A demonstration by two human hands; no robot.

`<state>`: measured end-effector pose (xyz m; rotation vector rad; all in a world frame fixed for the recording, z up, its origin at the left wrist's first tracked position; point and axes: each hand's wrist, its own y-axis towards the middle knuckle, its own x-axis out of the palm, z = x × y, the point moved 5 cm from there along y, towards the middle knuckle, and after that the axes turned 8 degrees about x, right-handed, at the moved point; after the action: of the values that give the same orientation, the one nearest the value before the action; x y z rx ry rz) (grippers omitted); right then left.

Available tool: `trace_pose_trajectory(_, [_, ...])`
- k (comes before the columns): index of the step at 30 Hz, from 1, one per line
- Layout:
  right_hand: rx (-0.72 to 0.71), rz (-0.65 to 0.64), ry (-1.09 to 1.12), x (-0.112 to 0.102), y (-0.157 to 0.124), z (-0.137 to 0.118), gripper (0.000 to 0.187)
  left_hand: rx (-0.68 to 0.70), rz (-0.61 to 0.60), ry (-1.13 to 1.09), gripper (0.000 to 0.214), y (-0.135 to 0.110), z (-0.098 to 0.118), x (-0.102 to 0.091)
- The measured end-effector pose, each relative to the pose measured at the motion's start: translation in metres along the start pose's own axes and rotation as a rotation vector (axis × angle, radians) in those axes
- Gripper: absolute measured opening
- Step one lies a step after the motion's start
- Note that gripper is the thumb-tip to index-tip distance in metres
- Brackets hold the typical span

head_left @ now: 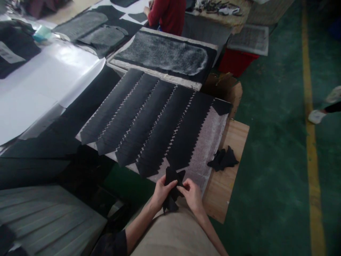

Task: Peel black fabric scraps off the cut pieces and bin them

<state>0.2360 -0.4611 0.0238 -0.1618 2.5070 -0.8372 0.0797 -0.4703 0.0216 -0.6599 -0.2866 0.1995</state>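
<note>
Between my two hands, just over the near edge of the board, is a small bunch of black cut pieces (172,176) that look like fabric. My left hand (162,192) is closed on it from the left, thumb on top. The fingers of my right hand (191,193) pinch its right side. In front of them, rows of overlapping black pointed pieces (151,121) with zigzag edges lie on a pale, speckled board (206,142). A small pile of black pieces (223,159) rests to the right of my hands.
A plywood sheet (234,142) juts out on the right. Behind the board lies a dark panel (170,51) with a whitish patch. A person in a red sleeve (169,16) works beyond. White sheets (48,89) cover the left. A red bin (237,62) stands on the green floor.
</note>
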Motion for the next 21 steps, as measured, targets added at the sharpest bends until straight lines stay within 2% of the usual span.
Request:
trace_pose_trajectory(6, [-0.043, -0.032, -0.039, 0.013, 0.001, -0.019, 0.028, -0.076, -0.024, -0.074, 0.048, -0.002, 0.007, -0.021])
trace_pose_trajectory(13, [-0.135, 0.116, -0.053, 0.018, -0.004, -0.027, 0.027, -0.087, -0.015, -0.123, 0.048, 0.005, 0.002, -0.034])
trace_pose_trajectory(15, [-0.117, 0.135, -0.019, 0.015, 0.001, -0.025, 0.027, -0.074, -0.006, -0.127, 0.047, 0.006, 0.002, -0.038])
trace_pose_trajectory(18, [-0.063, 0.081, 0.018, 0.010, 0.017, -0.024, 0.027, -0.050, 0.026, -0.111, 0.045, 0.003, 0.002, -0.049])
trace_pose_trajectory(21, [-0.072, -0.012, 0.002, 0.007, 0.035, -0.027, 0.023, -0.040, 0.082, -0.081, 0.041, -0.003, 0.001, -0.065])
